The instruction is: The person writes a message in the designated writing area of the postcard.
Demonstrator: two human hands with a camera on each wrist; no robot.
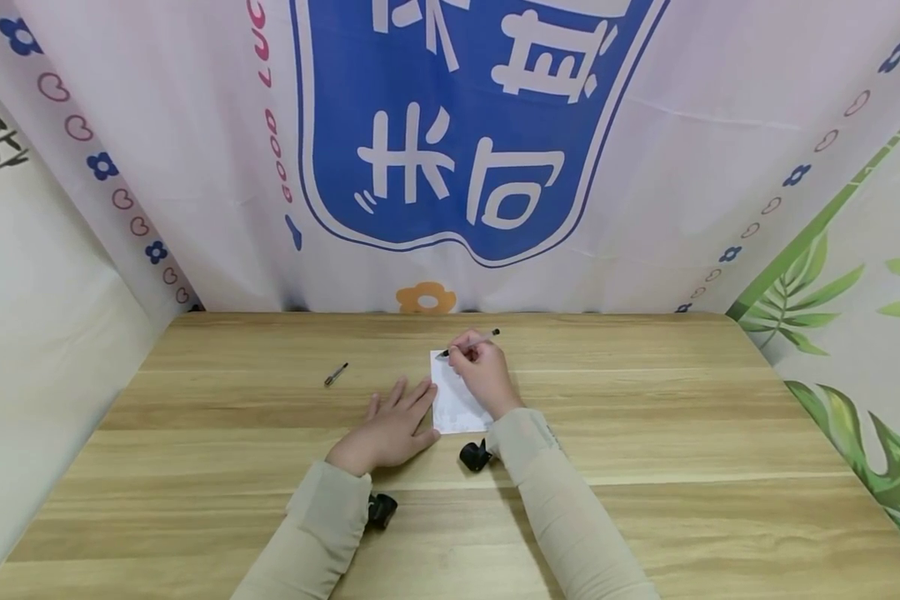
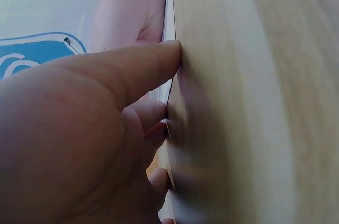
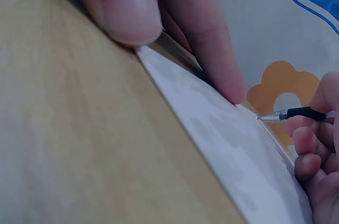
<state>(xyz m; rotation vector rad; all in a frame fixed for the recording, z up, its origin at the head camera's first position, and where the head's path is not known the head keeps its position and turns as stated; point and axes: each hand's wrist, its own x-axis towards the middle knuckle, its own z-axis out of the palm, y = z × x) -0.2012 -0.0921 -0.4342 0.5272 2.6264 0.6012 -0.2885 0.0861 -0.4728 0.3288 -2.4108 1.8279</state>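
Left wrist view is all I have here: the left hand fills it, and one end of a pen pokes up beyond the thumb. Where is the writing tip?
Observer: The right hand pinches the pen, its tip pointing down at the white paper, near the paper's far left corner in the head view.

Operator: Anything else lying nearby that I'm missing?

Observer: Yes, the head view shows a small, slim dark object, perhaps a pen cap, to the left of the paper.

Operator: Is it touching the left hand?

Observer: No, the head view shows bare tabletop between them.
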